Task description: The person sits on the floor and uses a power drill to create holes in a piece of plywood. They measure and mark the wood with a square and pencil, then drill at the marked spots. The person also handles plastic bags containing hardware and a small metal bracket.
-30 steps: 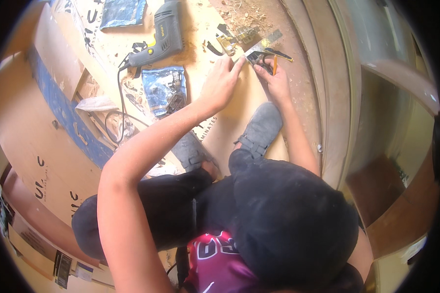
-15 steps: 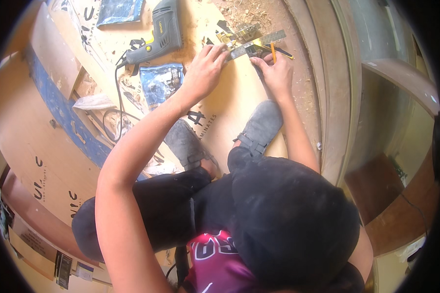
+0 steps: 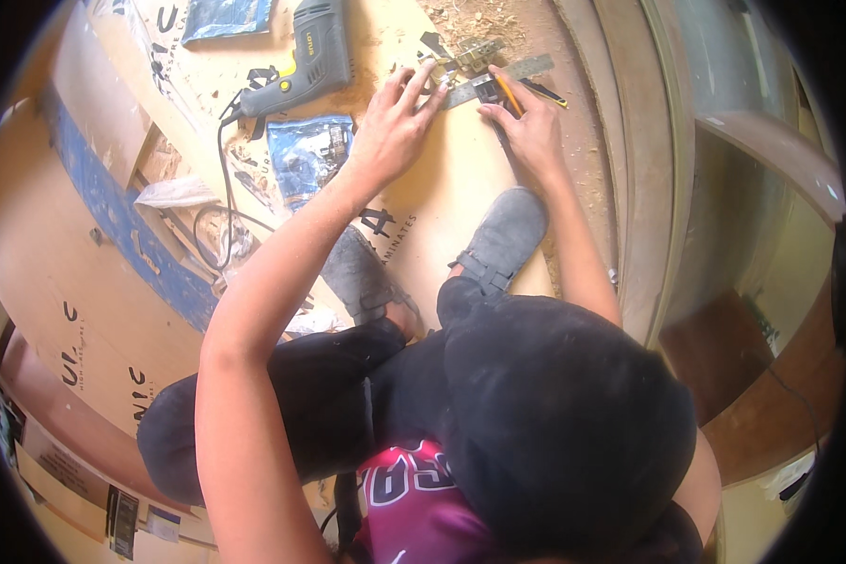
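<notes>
Resting the spread left hand (image 3: 395,133) at the left end of the metal ruler (image 3: 533,67) across the edge of the pale board (image 3: 461,155); grasping an orange pencil (image 3: 509,95) in the right hand (image 3: 536,133) by the ruler.

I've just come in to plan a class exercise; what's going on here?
A person is working over a pale board. The left hand has its fingers at the left end of a metal ruler; the right hand holds an orange pencil by the ruler. A grey drill lies to their left. Whether the pencil touches the board is unclear.
</notes>
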A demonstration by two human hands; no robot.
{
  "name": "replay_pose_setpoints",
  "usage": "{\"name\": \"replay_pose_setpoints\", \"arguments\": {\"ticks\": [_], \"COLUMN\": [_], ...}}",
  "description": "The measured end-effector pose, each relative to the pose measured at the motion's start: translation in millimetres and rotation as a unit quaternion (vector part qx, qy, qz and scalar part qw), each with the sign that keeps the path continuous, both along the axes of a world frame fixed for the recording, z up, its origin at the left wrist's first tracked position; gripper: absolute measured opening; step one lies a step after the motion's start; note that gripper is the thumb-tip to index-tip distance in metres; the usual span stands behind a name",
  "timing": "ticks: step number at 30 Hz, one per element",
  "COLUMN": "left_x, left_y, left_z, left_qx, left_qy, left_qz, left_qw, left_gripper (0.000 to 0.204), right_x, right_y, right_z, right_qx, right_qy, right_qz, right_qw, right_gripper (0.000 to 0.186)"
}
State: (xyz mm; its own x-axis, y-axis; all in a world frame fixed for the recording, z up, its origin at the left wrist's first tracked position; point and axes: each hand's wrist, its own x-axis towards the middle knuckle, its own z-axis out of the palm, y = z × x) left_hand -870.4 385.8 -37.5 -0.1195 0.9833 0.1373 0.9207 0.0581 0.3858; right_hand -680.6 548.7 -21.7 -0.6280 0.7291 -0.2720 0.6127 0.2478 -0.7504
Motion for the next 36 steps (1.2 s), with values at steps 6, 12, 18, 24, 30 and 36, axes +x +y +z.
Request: {"name": "replay_pose_setpoints", "arguments": {"ticks": [6, 12, 18, 24, 30, 36], "left_x": [-7, -5, -13, -11, -18, -15], "left_y": [0, 1, -2, -2, 2, 3], "left_z": [-5, -5, 0, 2, -4, -2], "left_qx": [0.028, 0.026, -0.002, -0.005, 0.015, 0.015], "left_qy": [-0.028, -0.012, -0.015, 0.003, -0.046, -0.044], "left_qz": [0.005, 0.007, 0.006, -0.001, 0.022, 0.023], "left_qw": [0.999, 1.000, 1.000, 1.000, 0.999, 0.999], "left_gripper": [0.047, 0.047, 0.048, 0.048, 0.035, 0.034], "right_x": [-1, 2, 1, 7, 6, 15], "right_y": [1, 0, 5, 10, 14, 13], "right_z": [1, 0, 1, -6, -2, -11], "right_qx": [0.009, -0.016, -0.051, -0.039, -0.111, -0.083], "right_qy": [-0.010, 0.008, -0.043, -0.009, 0.004, 0.003], "right_qz": [0.009, -0.017, -0.015, 0.002, -0.008, -0.014], "right_qw": [1.000, 1.000, 0.998, 0.999, 0.994, 0.996], "right_gripper": [0.063, 0.064, 0.065, 0.070, 0.071, 0.070]}}
